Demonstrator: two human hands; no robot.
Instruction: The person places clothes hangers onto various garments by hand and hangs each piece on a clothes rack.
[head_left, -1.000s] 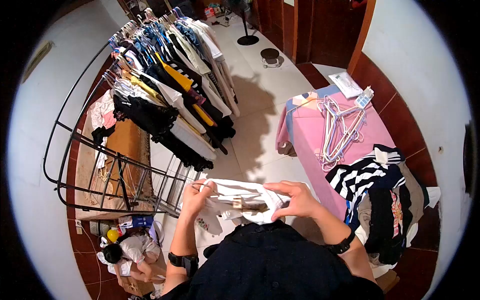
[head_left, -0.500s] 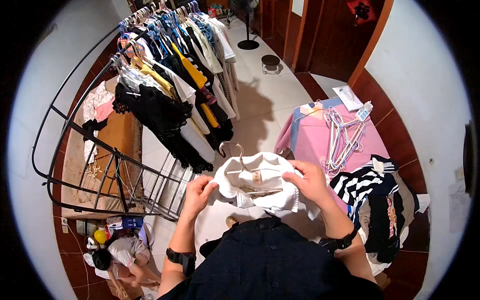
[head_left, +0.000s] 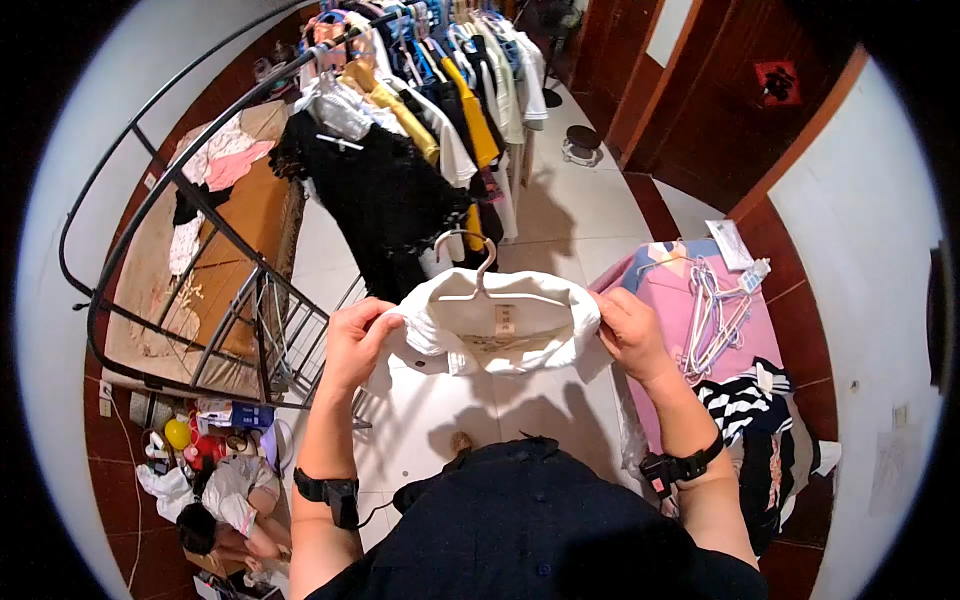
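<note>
A white collared shirt [head_left: 410, 345] hangs in front of me on a pale hanger [head_left: 485, 262], whose hook points up and away. My left hand [head_left: 358, 340] pinches the garment at its left shoulder, thumb on top. At the opposite shoulder, my right hand [head_left: 630, 330] grips the cloth in the same way. Between them the neck opening faces up, showing a small label [head_left: 504, 321] inside. The lower part of the shirt is hidden beneath the collar.
Beyond the shirt stands a black rack [head_left: 185, 185] with many hung clothes, a black lace garment [head_left: 370, 190] nearest. To the right, a pink-covered table [head_left: 650, 300] bears loose hangers [head_left: 715, 320] and piled clothes [head_left: 765, 430]. Another person [head_left: 235, 505] crouches at lower left.
Both hands have moved apart and slightly up, spreading the shirt's shoulders wider. The neck opening shows more fully. My view has shifted, bringing the rack closer.
</note>
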